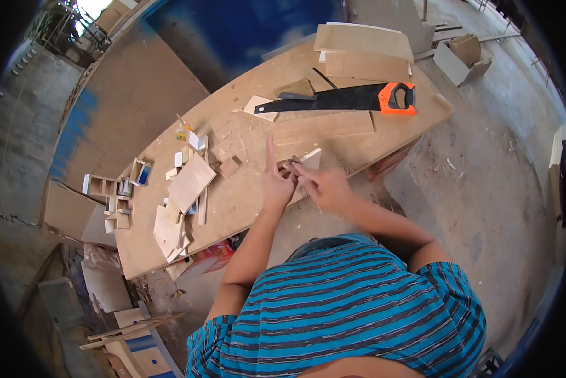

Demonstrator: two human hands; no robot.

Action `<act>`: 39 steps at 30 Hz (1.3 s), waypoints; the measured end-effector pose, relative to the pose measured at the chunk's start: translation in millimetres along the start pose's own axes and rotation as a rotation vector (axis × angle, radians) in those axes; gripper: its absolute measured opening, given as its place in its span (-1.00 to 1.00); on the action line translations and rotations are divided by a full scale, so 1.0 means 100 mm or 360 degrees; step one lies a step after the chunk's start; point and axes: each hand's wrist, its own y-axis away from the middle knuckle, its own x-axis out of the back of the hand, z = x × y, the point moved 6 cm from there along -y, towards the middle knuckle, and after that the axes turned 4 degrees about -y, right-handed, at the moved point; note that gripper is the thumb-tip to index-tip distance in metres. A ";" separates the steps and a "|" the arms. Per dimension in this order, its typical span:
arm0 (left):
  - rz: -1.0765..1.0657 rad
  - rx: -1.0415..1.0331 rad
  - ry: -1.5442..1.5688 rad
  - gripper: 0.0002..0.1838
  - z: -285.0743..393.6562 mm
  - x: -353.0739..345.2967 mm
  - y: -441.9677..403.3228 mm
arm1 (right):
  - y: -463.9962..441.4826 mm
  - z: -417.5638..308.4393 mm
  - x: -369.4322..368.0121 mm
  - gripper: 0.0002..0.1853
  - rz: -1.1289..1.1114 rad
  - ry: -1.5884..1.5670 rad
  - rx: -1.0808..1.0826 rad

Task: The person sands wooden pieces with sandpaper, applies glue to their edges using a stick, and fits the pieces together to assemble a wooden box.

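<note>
My left hand (pixel 278 184) is over the near edge of the workbench, its index finger stretched up and the other fingers curled in. Beside it, my right hand (pixel 325 190) is closed, with its fingertips meeting those of the left. What lies between the fingers is small, dark and partly hidden, so I cannot make out its kind. A pale wood piece (pixel 311 160) shows just behind the fingers; whether either hand grips it is unclear. Farther back lies a flat wooden board (pixel 324 128), and beyond that a handsaw (pixel 352 99) with an orange and black handle.
The curved workbench (pixel 239 183) carries wood offcuts (pixel 191 183) and small open wooden boxes (pixel 109 195) on the left. Stacked boards (pixel 366 50) lie at the far right end. More wood scraps (pixel 135 337) are on the floor at lower left.
</note>
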 end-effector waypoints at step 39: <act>-0.0387 -0.0536 -0.0626 0.02 0.33 -0.38 0.14 | -0.02 0.66 0.46 -0.70 0.0003 0.0205 -0.0613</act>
